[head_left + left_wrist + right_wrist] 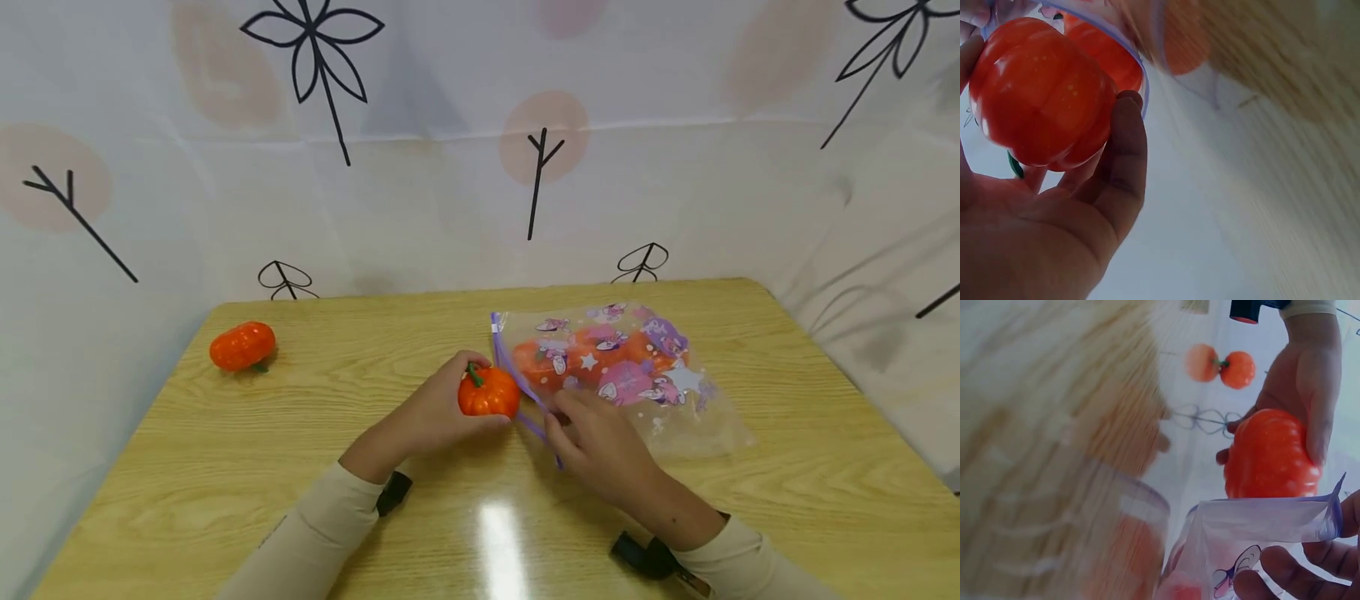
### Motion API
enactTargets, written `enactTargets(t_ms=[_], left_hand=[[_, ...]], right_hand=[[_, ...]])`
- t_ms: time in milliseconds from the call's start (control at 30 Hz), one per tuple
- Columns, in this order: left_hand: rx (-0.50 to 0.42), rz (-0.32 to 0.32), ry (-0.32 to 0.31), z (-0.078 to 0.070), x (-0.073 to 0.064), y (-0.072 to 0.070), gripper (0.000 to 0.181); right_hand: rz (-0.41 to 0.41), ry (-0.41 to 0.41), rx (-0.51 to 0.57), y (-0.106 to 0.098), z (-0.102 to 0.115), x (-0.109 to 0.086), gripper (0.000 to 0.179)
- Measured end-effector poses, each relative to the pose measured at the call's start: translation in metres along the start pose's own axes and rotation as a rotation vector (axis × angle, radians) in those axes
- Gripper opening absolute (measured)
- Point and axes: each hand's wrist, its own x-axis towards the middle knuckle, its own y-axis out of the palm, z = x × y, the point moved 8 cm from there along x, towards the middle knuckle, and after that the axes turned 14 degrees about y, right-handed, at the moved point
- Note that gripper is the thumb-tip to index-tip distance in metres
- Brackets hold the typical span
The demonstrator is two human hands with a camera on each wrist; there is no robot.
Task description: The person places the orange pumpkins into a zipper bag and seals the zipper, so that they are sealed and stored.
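the left hand [435, 414] grips a small orange pumpkin [491, 395], fingers and thumb curled round its sides, with the green stem [475, 376] tipped up and away from the bag. that pumpkin sits right at the mouth of a clear printed bag [693, 423]; whether it touches the purple rim [507, 358], i cannot tell. the right hand [600, 442] pinches the bag near that rim, and both wrist views show the mouth standing open. more orange pumpkins [534, 364] lie inside, seen through the plastic — their exact number is hard to make out. another pumpkin [242, 346] lies on its side on the table [360, 333], well apart at the far left.

the step in hand looks like bringing the held pumpkin to the opening, with loading only partly done. the next move seems to call for a steady pinch on the rim — mouth kept wide — while the left hand pushes the pumpkin past the edge before letting go.
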Motion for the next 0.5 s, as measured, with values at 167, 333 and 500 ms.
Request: enactTargets(t_ms=[167, 333, 500], left_hand=[[-0.023, 0.065, 0.083, -0.005, 0.002, 0.015, 0.074], [-0.068, 0.085, 0.08, -0.006, 0.002, 0.022, 0.08], [-0.079, 0.075, 0.031, -0.004, 0.001, 0.024, 0.087]], right_hand=[[0.017, 0.011, 0.027, 0.0, 0.001, -0.001, 0.009], [0.029, -0.008, 0.057, 0.001, 0.002, -0.001, 0.009], [0.036, -0.062, 0.11, 0.001, 0.003, -0.003, 0.011]])
